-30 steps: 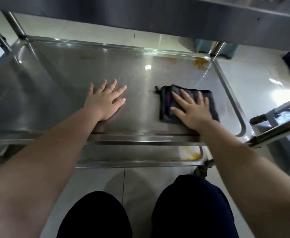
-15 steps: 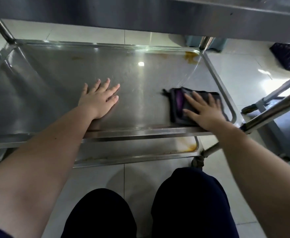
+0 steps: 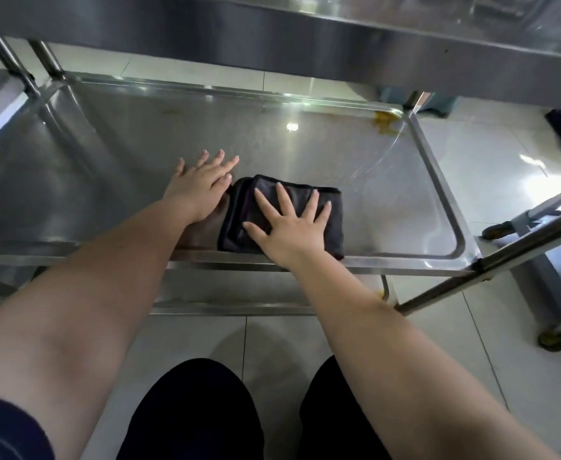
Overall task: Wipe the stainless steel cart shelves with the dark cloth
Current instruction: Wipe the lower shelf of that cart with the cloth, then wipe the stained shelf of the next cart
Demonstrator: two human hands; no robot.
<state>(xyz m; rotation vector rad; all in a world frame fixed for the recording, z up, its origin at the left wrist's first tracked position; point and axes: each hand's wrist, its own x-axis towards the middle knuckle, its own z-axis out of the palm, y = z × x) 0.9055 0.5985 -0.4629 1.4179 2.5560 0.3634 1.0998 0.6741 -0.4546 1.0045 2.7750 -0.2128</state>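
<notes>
A folded dark cloth (image 3: 334, 214) lies on the middle shelf (image 3: 133, 151) of the stainless steel cart, near its front edge. My right hand (image 3: 289, 224) presses flat on the cloth with fingers spread straight. Flat on the bare steel rests my left hand (image 3: 199, 185), fingers straight, just left of the cloth and touching its left edge. A brownish stain (image 3: 384, 122) sits in the shelf's far right corner.
The upper shelf's edge (image 3: 272, 31) overhangs the view at the top. A lower shelf (image 3: 239, 293) shows under the front rail, with a rusty stain at its right end. A cart handle bar (image 3: 521, 240) slants at the right. Tiled floor and my knees are below.
My right hand has slid the cloth leftward along the front of the shelf until it meets my left hand. My left hand has stayed on the steel.
</notes>
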